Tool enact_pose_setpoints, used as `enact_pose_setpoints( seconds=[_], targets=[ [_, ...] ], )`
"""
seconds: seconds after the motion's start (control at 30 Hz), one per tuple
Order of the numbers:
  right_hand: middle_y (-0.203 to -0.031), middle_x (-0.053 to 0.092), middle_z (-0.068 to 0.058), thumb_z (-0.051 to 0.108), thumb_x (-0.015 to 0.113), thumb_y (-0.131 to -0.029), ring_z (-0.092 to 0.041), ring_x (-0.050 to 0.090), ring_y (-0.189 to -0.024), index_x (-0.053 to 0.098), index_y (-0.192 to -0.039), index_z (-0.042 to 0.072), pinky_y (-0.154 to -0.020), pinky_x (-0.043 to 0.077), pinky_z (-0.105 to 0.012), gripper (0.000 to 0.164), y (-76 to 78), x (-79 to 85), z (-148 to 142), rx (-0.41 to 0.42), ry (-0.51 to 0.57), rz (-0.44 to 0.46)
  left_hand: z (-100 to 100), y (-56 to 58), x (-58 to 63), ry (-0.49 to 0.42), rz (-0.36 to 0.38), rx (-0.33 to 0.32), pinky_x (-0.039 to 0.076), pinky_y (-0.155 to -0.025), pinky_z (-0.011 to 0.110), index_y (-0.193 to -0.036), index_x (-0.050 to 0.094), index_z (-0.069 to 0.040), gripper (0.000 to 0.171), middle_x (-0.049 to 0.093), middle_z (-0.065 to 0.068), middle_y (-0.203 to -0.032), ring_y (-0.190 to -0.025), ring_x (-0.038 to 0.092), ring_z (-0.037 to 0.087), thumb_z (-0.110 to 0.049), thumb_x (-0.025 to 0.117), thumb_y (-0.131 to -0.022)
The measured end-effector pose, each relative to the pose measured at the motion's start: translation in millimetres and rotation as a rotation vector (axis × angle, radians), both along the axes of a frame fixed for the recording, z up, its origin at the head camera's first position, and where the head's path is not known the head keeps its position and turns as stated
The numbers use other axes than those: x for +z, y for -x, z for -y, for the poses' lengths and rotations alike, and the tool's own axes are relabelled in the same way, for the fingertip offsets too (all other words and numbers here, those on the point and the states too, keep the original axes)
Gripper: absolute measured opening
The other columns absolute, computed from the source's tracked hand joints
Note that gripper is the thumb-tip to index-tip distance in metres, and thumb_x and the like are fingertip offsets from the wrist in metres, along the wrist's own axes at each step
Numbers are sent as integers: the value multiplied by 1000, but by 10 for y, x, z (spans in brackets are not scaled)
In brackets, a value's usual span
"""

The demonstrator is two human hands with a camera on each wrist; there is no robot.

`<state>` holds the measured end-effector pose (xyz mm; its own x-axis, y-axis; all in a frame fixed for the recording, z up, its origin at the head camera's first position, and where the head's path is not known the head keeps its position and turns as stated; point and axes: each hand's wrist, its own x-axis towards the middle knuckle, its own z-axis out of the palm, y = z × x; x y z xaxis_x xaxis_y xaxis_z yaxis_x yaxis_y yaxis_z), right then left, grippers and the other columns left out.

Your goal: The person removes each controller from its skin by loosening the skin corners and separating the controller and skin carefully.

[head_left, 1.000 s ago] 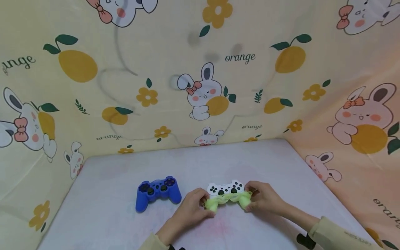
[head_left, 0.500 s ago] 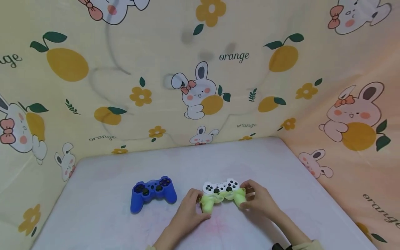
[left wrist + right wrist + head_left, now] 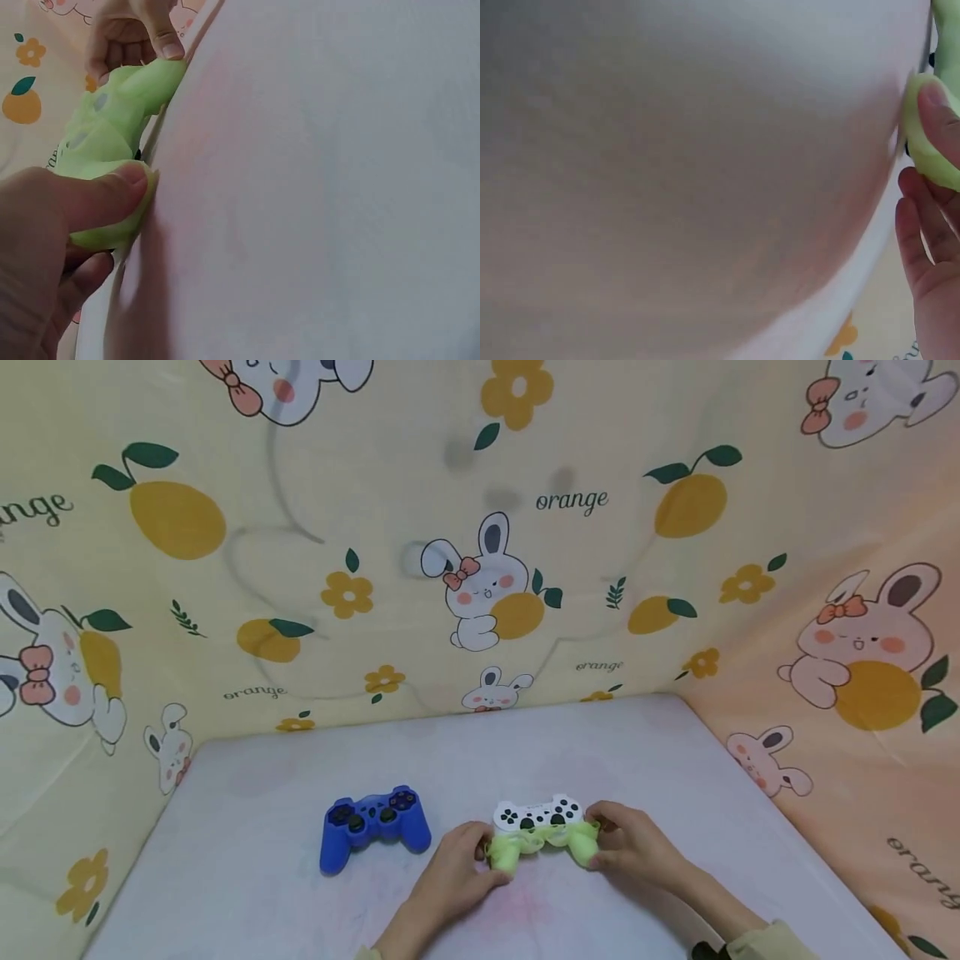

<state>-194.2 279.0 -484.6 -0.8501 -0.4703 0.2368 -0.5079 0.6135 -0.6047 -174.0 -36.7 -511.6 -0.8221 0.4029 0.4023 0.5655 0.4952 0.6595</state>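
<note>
A white game controller (image 3: 536,812) lies at the middle right of the table, its two grips and lower edge covered by a pale green silicone sleeve (image 3: 504,853). My left hand (image 3: 459,870) pinches the sleeve at the left grip, thumb on the near side. At the other grip my right hand (image 3: 633,846) holds the sleeve between thumb and fingers. The left wrist view shows the left thumb pressed on the green sleeve (image 3: 112,127), with the other hand at its far end. In the right wrist view only part of the right hand (image 3: 937,217) and sleeve shows.
A blue game controller (image 3: 375,827) rests on the table to the left of the left hand. The white-covered table (image 3: 262,893) is enclosed by cloth walls (image 3: 405,468) printed with rabbits, oranges and flowers.
The head view shifts slightly and comes back. Both hands keep hold of the sleeve at the two grips; sleeve and white controller look much the same.
</note>
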Motion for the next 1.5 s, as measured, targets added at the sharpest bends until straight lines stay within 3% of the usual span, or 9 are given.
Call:
enact_pose_setpoints(
  seconds=[0.5,0.77,0.9,1.03,1.27,1.5],
  targets=[
    [-93,65,10,19,89,-68,-11,62,-86,61,-95,19,-79,53,-35,39,0,-10,-30,75,28,-50,7,34,28,50,47,-38,39,-54,19,-79,54,-17,39,52,-4,-71,-63,45,5,-23,91,-69],
    [-102,63,8,26,92,-65,-15,62,-87,61,-107,14,-76,54,-35,54,8,-1,-53,61,-17,-41,13,45,34,110,69,-15,48,-71,23,-99,55,-14,51,50,-8,-94,-80,50,8,-32,90,-68],
    [-106,60,7,31,95,-61,-16,60,-91,57,-113,12,-78,54,-37,67,-7,-30,-42,13,-67,-19,20,40,-4,111,37,-30,48,-81,26,-109,55,-10,55,50,-6,-102,-89,51,10,-34,88,-72],
    [-99,58,10,31,93,-64,-11,58,-86,56,-109,14,-75,52,-33,61,-20,-71,-5,-14,-68,-42,5,35,-26,80,-10,-52,47,-77,25,-104,55,-10,49,50,-7,-96,-85,52,13,-30,88,-73],
    [-93,55,11,25,86,-76,-7,53,-80,55,-107,15,-69,49,-28,45,-34,-105,-9,101,-95,-202,-23,27,-4,89,-54,-84,43,-66,20,-93,56,-12,40,50,-6,-83,-75,49,11,-26,88,-73],
    [-86,54,9,20,87,-75,-11,51,-74,55,-104,15,-64,46,-24,43,52,-52,1,96,-68,-121,-48,62,-1,70,-83,-77,41,-60,19,-85,53,-13,40,51,-5,-75,-69,46,7,-23,89,-71]
  ],
)
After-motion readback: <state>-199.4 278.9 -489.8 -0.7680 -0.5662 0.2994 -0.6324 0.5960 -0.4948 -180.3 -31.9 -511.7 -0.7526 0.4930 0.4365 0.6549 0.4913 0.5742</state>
